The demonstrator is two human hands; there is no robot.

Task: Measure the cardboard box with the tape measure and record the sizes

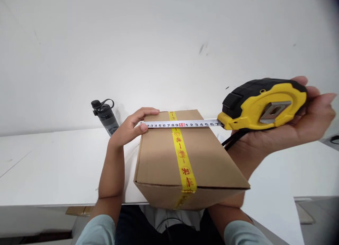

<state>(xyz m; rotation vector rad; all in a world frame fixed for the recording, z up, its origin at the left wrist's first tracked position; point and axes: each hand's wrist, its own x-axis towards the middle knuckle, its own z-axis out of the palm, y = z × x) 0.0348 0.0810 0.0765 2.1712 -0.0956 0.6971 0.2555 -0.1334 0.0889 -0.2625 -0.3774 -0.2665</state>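
A brown cardboard box (pixel 156 156) sits on the white table, with a strip of yellow tape (pixel 181 153) printed in red running along its top. Across the box's far part stretches the white blade (pixel 194 123) of a tape measure (pixel 275 107). The yellow and black case is in my right hand (pixel 315 121), off the box's right side, with a black strap hanging below it. At the box's left edge my left hand (pixel 127 128) pinches the blade's end, the thumb on top of it. Its other fingers reach over the box's far left corner.
Behind the box, to the left, stands a dark bottle (pixel 106 116) with a looped cap, close to the white wall (pixel 159 54). The table (pixel 53 167) extends to both sides, and its front edge runs near my body. Some cardboard (pixel 78 211) lies below the table at left.
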